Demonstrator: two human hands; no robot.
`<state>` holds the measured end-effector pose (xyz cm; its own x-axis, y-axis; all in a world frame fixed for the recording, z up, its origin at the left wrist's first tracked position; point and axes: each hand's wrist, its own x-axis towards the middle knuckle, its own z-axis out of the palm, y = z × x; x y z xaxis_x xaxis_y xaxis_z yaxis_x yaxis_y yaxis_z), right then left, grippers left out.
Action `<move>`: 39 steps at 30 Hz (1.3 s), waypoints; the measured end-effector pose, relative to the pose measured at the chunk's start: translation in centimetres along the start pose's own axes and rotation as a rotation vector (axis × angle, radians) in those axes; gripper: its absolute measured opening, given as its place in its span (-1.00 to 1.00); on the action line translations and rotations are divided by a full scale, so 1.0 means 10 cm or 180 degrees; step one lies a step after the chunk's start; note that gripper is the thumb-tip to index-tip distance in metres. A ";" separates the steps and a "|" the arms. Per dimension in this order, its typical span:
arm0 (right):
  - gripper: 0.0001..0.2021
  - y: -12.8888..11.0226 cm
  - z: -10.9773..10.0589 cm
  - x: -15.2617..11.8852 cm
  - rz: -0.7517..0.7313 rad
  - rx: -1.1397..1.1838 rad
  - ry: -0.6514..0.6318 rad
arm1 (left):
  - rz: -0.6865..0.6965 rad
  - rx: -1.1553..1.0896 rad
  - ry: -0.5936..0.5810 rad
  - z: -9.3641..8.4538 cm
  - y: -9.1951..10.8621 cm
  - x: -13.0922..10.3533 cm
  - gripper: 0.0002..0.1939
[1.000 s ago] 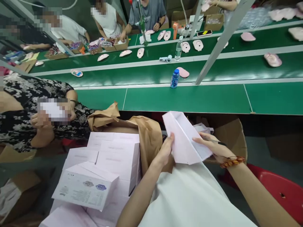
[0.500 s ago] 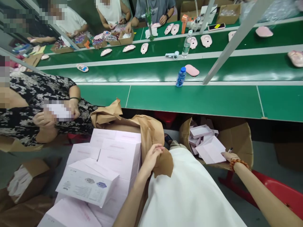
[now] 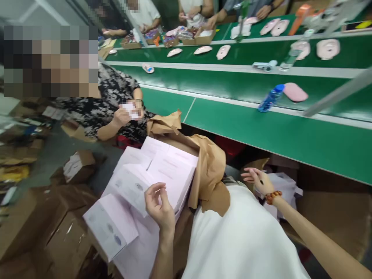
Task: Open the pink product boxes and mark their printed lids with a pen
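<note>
My left hand [image 3: 159, 207] is raised with loosely curled fingers and nothing in them, in front of a stack of pale pink boxes [image 3: 174, 166]. A printed pink-and-grey box [image 3: 113, 224] lies tilted near the front of the stack. Brown kraft paper [image 3: 207, 162] is folded back along the stack's right side. My right hand [image 3: 260, 182], a beaded bracelet at the wrist, has its fingers stretched out and holds nothing visible. A small dark spot shows on it. Behind it, pale box pieces [image 3: 281, 190] lie in a large carton [image 3: 334, 209].
A green workbench [image 3: 247, 131] crosses in front, with a blue bottle [image 3: 270, 99], a pink oval part [image 3: 295, 92] and a clear bottle [image 3: 290, 56]. To the left, a person in a patterned top [image 3: 116, 85] handles a small item. Brown cartons [image 3: 69, 232] stand at lower left.
My view has swung left. My right hand has let go of the pale box in the carton and moved away from it. My left hand has left the kraft paper and come over the boxes.
</note>
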<state>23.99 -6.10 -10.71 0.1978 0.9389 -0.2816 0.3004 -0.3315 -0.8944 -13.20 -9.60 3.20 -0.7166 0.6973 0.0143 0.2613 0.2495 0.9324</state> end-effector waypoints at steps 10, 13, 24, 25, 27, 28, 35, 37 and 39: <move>-0.52 -1.35 2.03 -0.03 -0.1340 0.0541 -0.2339 | -0.0719 0.0500 0.1053 -0.49 -0.13 0.06 -0.13; -0.51 -1.53 2.52 -0.20 -0.1390 0.0546 -0.2752 | -0.1040 0.0234 0.0967 -0.50 -0.12 0.10 -0.16; -0.18 -1.57 1.37 -0.44 -0.0922 0.0926 -0.2394 | -0.1274 -0.1155 -0.0434 -0.38 0.36 -0.15 -0.21; -0.27 -1.62 1.12 -0.43 -0.0898 0.0911 -0.2234 | -0.1287 -0.1329 -0.0757 -0.32 0.40 -0.21 -0.20; -0.40 -1.77 0.67 -0.43 -0.0979 0.0970 -0.1466 | -0.1420 -0.1644 -0.1264 -0.14 0.47 -0.35 -0.20; -0.35 -1.86 0.48 -0.44 -0.1080 0.1136 -0.0970 | -0.1524 -0.1759 -0.1371 -0.04 0.50 -0.42 -0.20; -0.83 -2.33 0.02 -0.72 -0.1743 0.1664 0.0486 | -0.1654 -0.2009 -0.2054 0.58 0.90 -0.72 -0.31; -0.82 -2.34 -0.01 -0.75 -0.1839 0.1514 0.0546 | -0.1493 -0.2041 -0.2269 0.65 1.05 -0.76 -0.32; -0.68 -2.34 -0.05 -0.74 -0.1895 0.1335 0.0759 | -0.1410 -0.2000 -0.2404 0.70 1.16 -0.77 -0.32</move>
<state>15.92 -5.36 12.47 0.3239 0.8869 0.3293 0.0494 0.3317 -0.9421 -0.12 -7.42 11.39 -0.0251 0.9179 -0.3960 -0.4564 0.3419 0.8215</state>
